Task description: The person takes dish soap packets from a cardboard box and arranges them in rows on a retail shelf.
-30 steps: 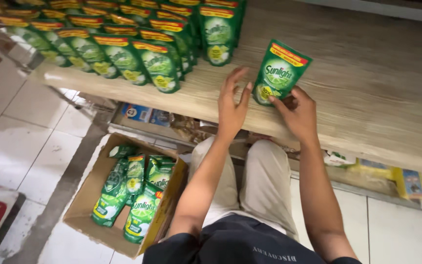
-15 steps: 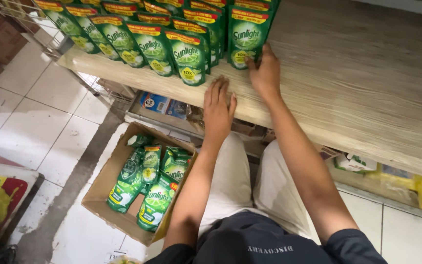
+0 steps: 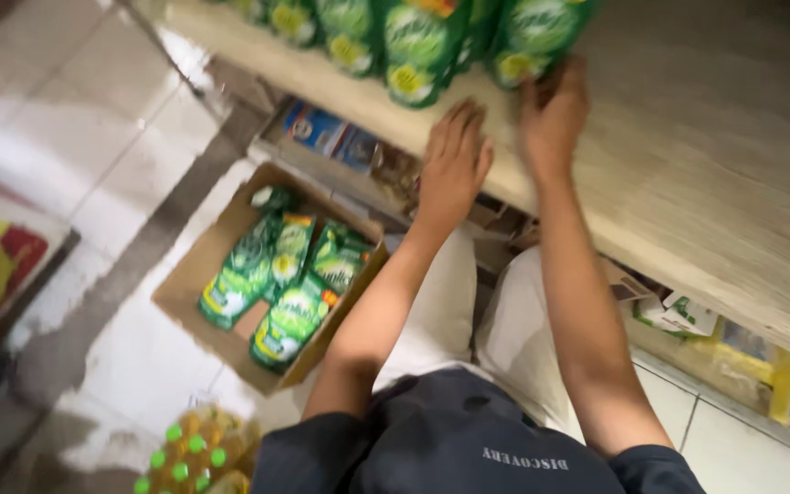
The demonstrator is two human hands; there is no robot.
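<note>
Seen from the head camera, tilted further down than half a second ago, so that only the bottom edges of the green pouches on the wooden shelf (image 3: 715,183) show along the top, while more of the tiled floor (image 3: 75,119) and the cardboard box (image 3: 196,274) comes into sight. Right hand (image 3: 552,114) shifted little: raised to the shelf top, back of the hand toward the camera, fingertips against the lower edge of the rightmost green pouch (image 3: 532,37) in the row; fingers bent and close together, but whether gripping the pouch or only pressing it cannot be told, the frame being blurred. Left hand (image 3: 454,155) laid flat on the front edge of the shelf as before, palm down, fingers straight and slightly apart, clamped on nothing, just below the neighbouring pouch (image 3: 422,46). Both forearms stretched up from the dark shirt, pale trousers between them. Lower left, the open box on the floor with several more green pouches (image 3: 276,274) lying flat inside. Bottom edge, bottles with green caps (image 3: 185,453), newly in view. Under the shelf, a lower shelf with blue and yellow packets (image 3: 326,133).
</note>
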